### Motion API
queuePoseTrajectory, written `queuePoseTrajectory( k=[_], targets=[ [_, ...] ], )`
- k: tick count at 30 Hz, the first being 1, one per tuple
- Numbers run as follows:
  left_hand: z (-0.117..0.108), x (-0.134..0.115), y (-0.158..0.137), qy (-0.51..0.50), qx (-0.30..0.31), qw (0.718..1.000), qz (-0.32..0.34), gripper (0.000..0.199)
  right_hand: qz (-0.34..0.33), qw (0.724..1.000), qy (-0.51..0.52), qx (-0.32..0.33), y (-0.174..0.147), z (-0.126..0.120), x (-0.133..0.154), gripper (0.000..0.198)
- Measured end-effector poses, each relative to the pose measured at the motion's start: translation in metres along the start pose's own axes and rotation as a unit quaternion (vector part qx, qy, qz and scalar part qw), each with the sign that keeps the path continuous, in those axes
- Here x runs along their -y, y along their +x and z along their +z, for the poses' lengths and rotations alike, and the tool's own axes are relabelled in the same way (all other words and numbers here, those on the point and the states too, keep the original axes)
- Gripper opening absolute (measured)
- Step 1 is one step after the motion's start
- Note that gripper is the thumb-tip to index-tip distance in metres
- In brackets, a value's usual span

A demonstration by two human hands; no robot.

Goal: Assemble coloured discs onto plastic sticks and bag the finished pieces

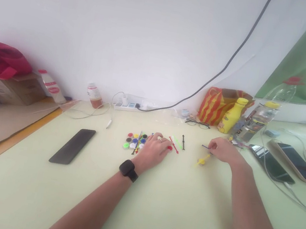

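Note:
My left hand (pixel 154 148), with a black watch on its wrist, lies over a cluster of small parts, its fingers stretched out and partly covering them. Round plastic pieces in several colours, among them a green disc (pixel 126 145) and a red disc (pixel 170 148), lie around that hand. Thin plastic arrows rest across and beside them, including a red arrow (pixel 175 146) and a black arrow (pixel 183 142). Farther right, my right hand (pixel 223 150) pinches a thin blue arrow (pixel 205 146). Just below its fingertips is a yellow arrow (pixel 203 161) with a round middle.
A black phone (pixel 72 146) lies on the table (pixel 172 208) to the left. Bottles, a striped bag (pixel 216 106), glasses (pixel 198 123) and a power strip (pixel 131 104) line the wall. Two phones with charging cables lie at right; cardboard (pixel 6 124) covers the left edge.

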State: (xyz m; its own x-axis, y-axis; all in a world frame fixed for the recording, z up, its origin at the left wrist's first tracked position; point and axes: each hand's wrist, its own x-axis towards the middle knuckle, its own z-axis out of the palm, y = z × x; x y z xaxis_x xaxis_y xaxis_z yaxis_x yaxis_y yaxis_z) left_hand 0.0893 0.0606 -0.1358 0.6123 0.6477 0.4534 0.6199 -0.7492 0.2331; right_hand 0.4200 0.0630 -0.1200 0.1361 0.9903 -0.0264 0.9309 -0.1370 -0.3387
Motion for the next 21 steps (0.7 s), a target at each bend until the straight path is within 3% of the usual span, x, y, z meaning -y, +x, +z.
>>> queuePoseTrajectory(
  k=[6,15,21],
  targets=[
    [-0.001,-0.001,0.001,0.009,0.007,1.0,0.019,0.019,-0.009,0.998,0.006,-0.055,-0.001,0.003,0.018,0.009],
    [0.002,-0.001,0.001,0.019,-0.01,1.0,0.001,0.021,-0.081,0.984,0.136,-0.086,-0.013,0.023,0.078,0.009],
    [0.01,0.001,0.0,0.026,-0.013,0.999,-0.031,0.045,-0.12,0.979,0.131,-0.101,-0.02,0.032,0.096,0.009]
  ],
)
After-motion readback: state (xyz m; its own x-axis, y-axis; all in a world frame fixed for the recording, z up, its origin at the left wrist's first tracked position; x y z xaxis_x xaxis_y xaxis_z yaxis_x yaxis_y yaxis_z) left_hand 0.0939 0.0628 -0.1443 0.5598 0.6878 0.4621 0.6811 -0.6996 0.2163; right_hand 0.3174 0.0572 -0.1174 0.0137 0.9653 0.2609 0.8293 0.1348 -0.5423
